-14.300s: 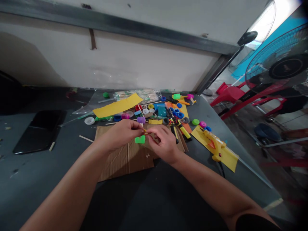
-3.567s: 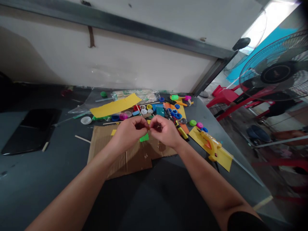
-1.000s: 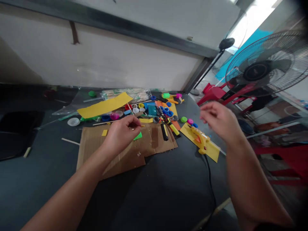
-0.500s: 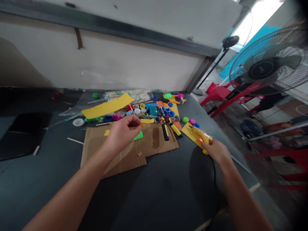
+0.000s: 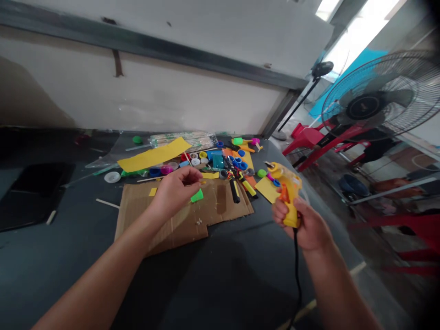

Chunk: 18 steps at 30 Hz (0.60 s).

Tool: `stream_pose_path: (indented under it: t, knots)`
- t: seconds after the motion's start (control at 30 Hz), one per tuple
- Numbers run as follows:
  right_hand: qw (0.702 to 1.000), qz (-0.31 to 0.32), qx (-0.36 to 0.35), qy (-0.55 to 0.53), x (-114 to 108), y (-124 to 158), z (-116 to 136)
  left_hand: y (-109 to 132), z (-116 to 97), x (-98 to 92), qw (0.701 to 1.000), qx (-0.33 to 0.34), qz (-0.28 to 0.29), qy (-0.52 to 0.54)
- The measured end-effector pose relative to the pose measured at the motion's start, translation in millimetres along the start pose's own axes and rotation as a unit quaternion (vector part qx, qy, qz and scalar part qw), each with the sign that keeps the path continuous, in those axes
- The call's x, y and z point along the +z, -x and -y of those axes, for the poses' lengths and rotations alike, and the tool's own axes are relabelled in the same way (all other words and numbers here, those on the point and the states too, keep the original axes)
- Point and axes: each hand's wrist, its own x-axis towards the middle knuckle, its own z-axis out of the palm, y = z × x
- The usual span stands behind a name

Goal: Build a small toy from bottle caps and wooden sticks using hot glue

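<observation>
My right hand is wrapped round the handle of a yellow hot glue gun, raised above the table. Its metal nozzle points left and a black cord hangs from the grip. Over the cardboard sheet, my left hand is closed in a pinch, with a small yellow piece showing at the fingertips; its shape is too small to make out. Just below those fingers lies a bright green piece. Yellow-and-black handled pliers rest at the cardboard's upper right edge.
Bottle caps in several colours, a yellow strip and bagged wooden sticks lie along the wall. A yellow sheet is behind the glue gun. At left is a dark flat object. A fan stands at right.
My right hand has lifted the glue gun off the yellow sheet, and now grips it upright by the handle, a little to the left. My left hand has barely moved.
</observation>
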Motion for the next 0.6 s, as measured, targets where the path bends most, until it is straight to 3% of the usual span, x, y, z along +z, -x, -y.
stream_pose_path:
  t: [0.13,0.2,0.3,0.43,0.6]
  knots:
    - [0.979,0.153,0.086,-0.105,45,-12,-8,-1,0,-0.1,0.999,-0.024,0.012,0.040]
    - [0.969,0.191,0.107,-0.116,58,-19,-11,-1,-1,-0.2,0.998,-0.027,0.009,0.050]
    - [0.970,0.194,0.092,-0.114,65,-27,-18,-1,-4,-0.4,0.998,-0.035,-0.003,0.052]
    - [0.977,0.183,0.067,-0.085,54,-28,-28,0,-5,0.6,0.997,-0.050,-0.008,0.053]
    - [0.987,0.156,0.005,0.032,40,-26,-35,1,-3,3.4,0.997,-0.060,-0.015,0.049]
